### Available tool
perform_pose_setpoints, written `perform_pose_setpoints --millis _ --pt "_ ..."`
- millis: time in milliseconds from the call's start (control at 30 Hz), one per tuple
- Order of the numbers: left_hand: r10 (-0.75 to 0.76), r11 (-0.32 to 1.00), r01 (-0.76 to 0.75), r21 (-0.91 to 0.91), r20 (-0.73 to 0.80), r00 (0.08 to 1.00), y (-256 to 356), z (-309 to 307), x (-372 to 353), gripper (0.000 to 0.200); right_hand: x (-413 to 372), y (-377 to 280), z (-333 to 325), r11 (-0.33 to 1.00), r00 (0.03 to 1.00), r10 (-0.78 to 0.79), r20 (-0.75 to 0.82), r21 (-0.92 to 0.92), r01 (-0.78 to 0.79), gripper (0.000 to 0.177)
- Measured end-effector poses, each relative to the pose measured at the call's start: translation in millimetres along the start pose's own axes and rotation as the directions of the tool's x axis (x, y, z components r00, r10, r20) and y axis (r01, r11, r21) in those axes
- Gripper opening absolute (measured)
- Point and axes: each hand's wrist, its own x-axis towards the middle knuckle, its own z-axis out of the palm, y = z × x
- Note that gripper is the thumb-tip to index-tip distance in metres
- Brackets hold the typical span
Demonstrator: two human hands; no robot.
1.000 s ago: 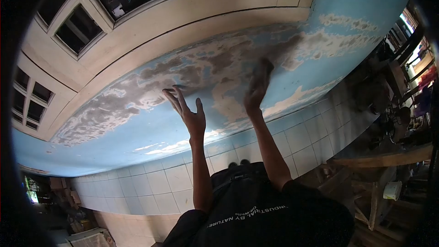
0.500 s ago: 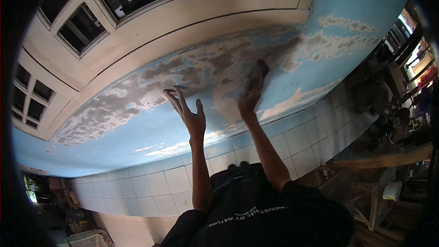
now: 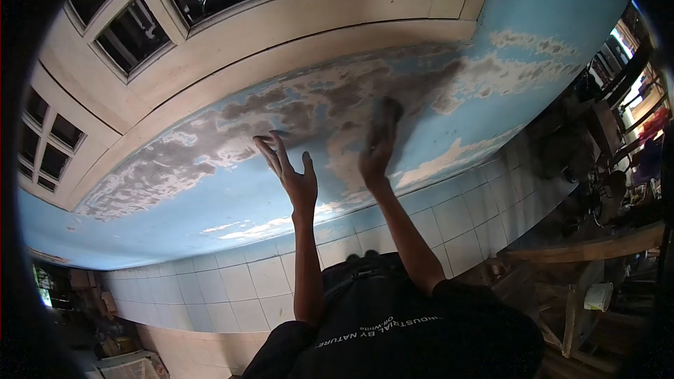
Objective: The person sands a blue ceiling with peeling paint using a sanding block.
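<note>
The light-blue wall (image 3: 442,133) before me has a wide band of worn paint (image 3: 165,161), with grey and whitish patches under the window frame. My left hand (image 3: 300,186) is open, its fingers spread and their tips at the wall near the lower edge of the grey patches. To its right, my right hand (image 3: 377,158) is closed around a dark pad (image 3: 388,109), held up against the worn area. Motion blurs the pad and the fingers, so its exact kind cannot be made out.
Above the patches runs a cream wooden window frame (image 3: 295,31) with dark glass panes. White tiles (image 3: 249,281) cover the lower wall. At the right stand a wooden bench (image 3: 597,244), a white bucket (image 3: 598,296) and cluttered things. More clutter lies at the lower left.
My right hand has shifted slightly left and down along the wall with the dark pad. My left hand stays in nearly the same place, fingers still spread.
</note>
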Motion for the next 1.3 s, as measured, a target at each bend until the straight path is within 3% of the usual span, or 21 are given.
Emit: perform_pose_setpoints --millis 67,133,167,233,267,333,467,533,600,667,700,800,833,900,933,1000,1033,1100,1200,1233,1300 --pt "0.003 1.000 -0.003 -0.003 -0.003 1.000 1 2 0 0.083 -3 -7 -4 0.997 0.995 -0.072 0.076 -0.023 0.074 0.044" --pt "0.029 1.000 -0.029 0.002 -0.030 0.999 -1 4 0 0.084 -6 1 -8 0.942 0.944 -0.168 0.286 -0.235 0.239 0.044" --pt "0.029 1.000 -0.029 0.000 -0.029 0.999 -1 4 1 0.084 -1 5 -13 0.942 0.944 -0.168 0.285 -0.237 0.239 0.044" --pt "-0.001 1.000 0.001 -0.011 -0.020 1.000 -2 3 0 0.084 15 14 -20 0.987 0.991 -0.124 0.055 -0.096 0.129 0.043" --pt "-0.003 1.000 0.003 -0.013 -0.023 1.000 -2 3 0 0.084 17 15 -19 0.987 0.990 -0.127 0.058 -0.095 0.132 0.043" --pt "0.009 1.000 -0.010 -0.012 -0.024 1.000 -3 3 0 0.084 19 17 -17 0.998 0.997 0.000 -0.075 -0.067 -0.005 0.042" --pt "0.014 1.000 -0.014 -0.009 -0.026 1.000 -1 4 0 0.084 1 -5 -7 0.997 1.000 -0.027 -0.003 -0.071 0.027 0.042" --pt "0.021 1.000 -0.022 -0.007 -0.042 0.999 -4 5 0 0.084 -9 1 -4 0.980 0.975 -0.096 0.203 -0.149 0.128 0.042" --pt "0.013 1.000 -0.013 -0.006 -0.031 0.999 -2 3 0 0.084 -3 13 -11 0.961 0.956 -0.176 0.237 -0.169 0.219 0.044" --pt "-0.002 1.000 0.002 -0.003 -0.021 1.000 -1 0 0 0.084 9 18 -16 0.996 0.997 -0.076 0.018 -0.051 0.077 0.043" --pt "0.002 1.000 -0.002 -0.005 -0.010 1.000 -1 -1 1 0.084 10 21 -15 0.994 0.993 0.087 -0.078 -0.056 -0.092 0.043" --pt "-0.003 1.000 0.003 -0.013 0.001 1.000 -1 -3 0 0.084 0 17 -4 0.974 0.985 0.149 -0.083 -0.158 -0.161 0.044" --pt "-0.007 1.000 0.007 -0.026 0.005 1.000 0 -3 1 0.084 -5 15 -1 0.974 0.985 0.150 -0.084 -0.159 -0.162 0.044" --pt "-0.001 1.000 0.001 -0.010 -0.006 1.000 0 0 0 0.083 -4 -5 -4 0.991 0.992 -0.111 0.068 -0.069 0.116 0.045" --pt "0.001 1.000 -0.001 0.009 -0.019 1.000 0 1 0 0.083 -5 -3 -7 0.991 0.992 -0.108 0.064 -0.073 0.113 0.045" --pt "0.010 1.000 -0.010 -0.002 -0.013 1.000 0 0 1 0.084 -5 5 -14 0.963 0.951 -0.124 0.283 -0.195 0.184 0.045" --pt "0.014 1.000 -0.014 -0.010 -0.009 1.000 0 -1 1 0.084 -3 10 -16 0.964 0.952 -0.121 0.282 -0.194 0.180 0.045" --pt "0.014 1.000 -0.014 -0.005 0.001 1.000 -3 -3 0 0.084 11 14 -17 0.998 1.000 0.011 -0.006 -0.066 -0.011 0.045" --pt "0.013 1.000 -0.013 0.001 0.001 1.000 -5 -2 0 0.083 15 -1 -3 0.998 0.987 0.038 -0.153 -0.035 -0.044 0.044" --pt "0.013 1.000 -0.013 0.002 0.001 1.000 -5 -1 -1 0.083 12 -9 0 0.998 0.988 0.038 -0.152 -0.036 -0.044 0.044" --pt "0.004 1.000 -0.004 0.005 -0.005 1.000 -3 1 -1 0.083 3 -19 2 0.992 0.994 -0.105 0.020 -0.071 0.106 0.043"
